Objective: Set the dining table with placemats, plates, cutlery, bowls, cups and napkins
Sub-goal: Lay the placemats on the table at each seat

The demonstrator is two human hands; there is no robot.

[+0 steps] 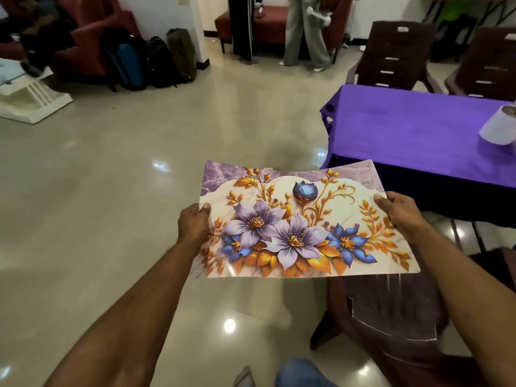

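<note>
**One floral placemat held over the floor, beside the purple tabletop**

One placemat (pixel 304 227) is held in the air by two hands, above the glossy floor (pixel 111 177) and just short of the near corner of the tabletop (pixel 418 141), which lies toward two o'clock. The left hand (pixel 194 224) is clamped on the mat's left short edge, thumb on top; its fingers are hidden under the sheet. The right hand (pixel 399 210) grips the right edge in the same manner, thumb on the printed face, fingers out of sight beneath. The mat sags slightly at its near right corner.

The tabletop is covered by a purple cloth and is cut off by the right border. On it, at three o'clock, one white paper roll (pixel 499 127) is seen, partly cropped.

Three dark plastic chairs are counted: two behind the tabletop at one o'clock (pixel 396 57) (pixel 485 65), the second cropped, and one at five o'clock (pixel 391 317), partly hidden by the mat and the right forearm.

At twelve o'clock a person's legs (pixel 304 32) are seen; the upper body is cut off. At eleven o'clock a row of bags (pixel 150 62) stands against the wall, their number hard to make out. A red sofa (pixel 92 32) lies at ten o'clock, its contents blurred.
</note>
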